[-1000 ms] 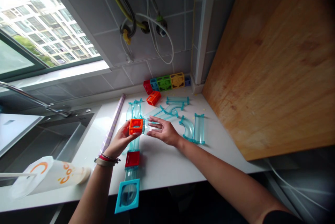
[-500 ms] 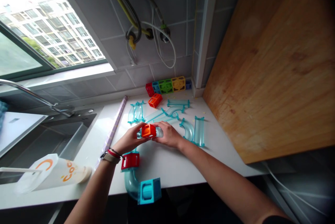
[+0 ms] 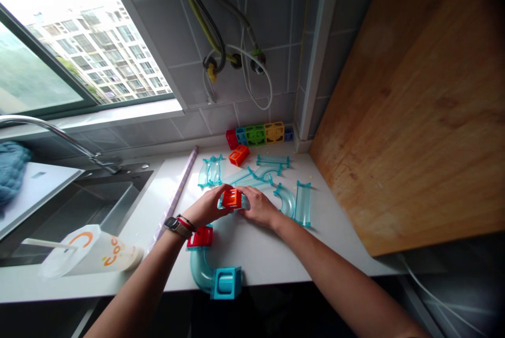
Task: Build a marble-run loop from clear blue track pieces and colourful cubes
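Between my two hands is an orange cube block [image 3: 232, 199] with openings in its sides. Clear teal plastic shows at both ends of it, partly covered by my fingers. My left hand [image 3: 210, 205] is closed on the block's left side, and my right hand [image 3: 258, 207] grips its right side. Just below my left hand, a red block [image 3: 200, 237] joins a curved clear teal tube [image 3: 202, 270]. That tube leads to a blue cube block [image 3: 226, 283] at the counter's front edge.
Clear teal track pieces, among them a straight one [image 3: 303, 204] and a curved one [image 3: 285, 200], lie behind and right of my hands. Coloured blocks [image 3: 255, 135] line the wall, with an orange-red block [image 3: 239, 155] before them. Left are a purple roll [image 3: 177, 193], a drink cup [image 3: 94, 249] and the sink [image 3: 138, 182].
The whole view has shifted slightly. Both hands stay on the orange block, which appears turned a little, with its teal end showing more on the left.
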Demonstrator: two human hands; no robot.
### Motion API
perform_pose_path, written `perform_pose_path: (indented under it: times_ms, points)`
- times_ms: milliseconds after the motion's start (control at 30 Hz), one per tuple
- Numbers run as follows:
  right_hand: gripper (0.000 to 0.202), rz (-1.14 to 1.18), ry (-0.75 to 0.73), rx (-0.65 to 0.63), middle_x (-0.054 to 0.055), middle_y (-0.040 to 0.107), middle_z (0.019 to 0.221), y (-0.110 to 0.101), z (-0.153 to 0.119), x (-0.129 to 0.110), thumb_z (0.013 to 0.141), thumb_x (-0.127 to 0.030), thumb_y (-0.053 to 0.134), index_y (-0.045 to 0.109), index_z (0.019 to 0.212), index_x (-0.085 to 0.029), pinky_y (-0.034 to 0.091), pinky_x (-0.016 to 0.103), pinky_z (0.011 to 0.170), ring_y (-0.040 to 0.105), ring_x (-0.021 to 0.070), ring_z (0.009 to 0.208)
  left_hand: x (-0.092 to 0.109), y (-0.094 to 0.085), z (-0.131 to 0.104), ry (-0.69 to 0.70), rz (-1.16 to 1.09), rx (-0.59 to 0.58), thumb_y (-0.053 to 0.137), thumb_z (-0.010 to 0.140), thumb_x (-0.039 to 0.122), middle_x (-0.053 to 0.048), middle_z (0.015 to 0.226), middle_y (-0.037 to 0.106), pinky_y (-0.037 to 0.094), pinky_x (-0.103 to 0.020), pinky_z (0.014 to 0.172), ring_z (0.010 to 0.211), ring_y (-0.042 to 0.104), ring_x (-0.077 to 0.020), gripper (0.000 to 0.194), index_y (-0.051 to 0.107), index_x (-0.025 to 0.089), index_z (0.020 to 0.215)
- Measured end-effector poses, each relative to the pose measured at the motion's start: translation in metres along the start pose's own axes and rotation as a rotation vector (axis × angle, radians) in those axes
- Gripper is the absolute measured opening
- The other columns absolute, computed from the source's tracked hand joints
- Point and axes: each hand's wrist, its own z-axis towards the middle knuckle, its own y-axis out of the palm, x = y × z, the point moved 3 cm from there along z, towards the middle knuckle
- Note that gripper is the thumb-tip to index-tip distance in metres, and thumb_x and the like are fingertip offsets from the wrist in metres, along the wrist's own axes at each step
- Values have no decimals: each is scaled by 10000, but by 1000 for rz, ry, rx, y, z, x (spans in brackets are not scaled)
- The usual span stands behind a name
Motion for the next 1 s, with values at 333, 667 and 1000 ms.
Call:
perform_pose_path:
  times_ms: [333,667,1000]
  points:
    - [644,1,48,55,87,692,1237,5,0,4,730,-188,848,594,1318,-256,484,418,1012,633,291,1167,3,3,5,-5,76,-13,776,841,358,-82,1025,736,496,-352,771,879,686,-262,370,652,244,1170]
    - [681,1,22,43,126,671,1285,2,0,-2,755,-220,832,564,1381,-218,478,451,1057,612,314,1229,3,1,16,-41,124,-60,797,808,426,-54,892,741,473,-323,673,769,687,-250,320,679,236,1037]
    - [618,93,-105,79,113,697,1318,-8,0,-8,814,-93,686,619,1415,-221,514,403,1066,669,259,1200,3,1,21,-93,195,-118,744,834,469,-77,907,750,482,-306,659,777,702,-243,349,653,192,1028]
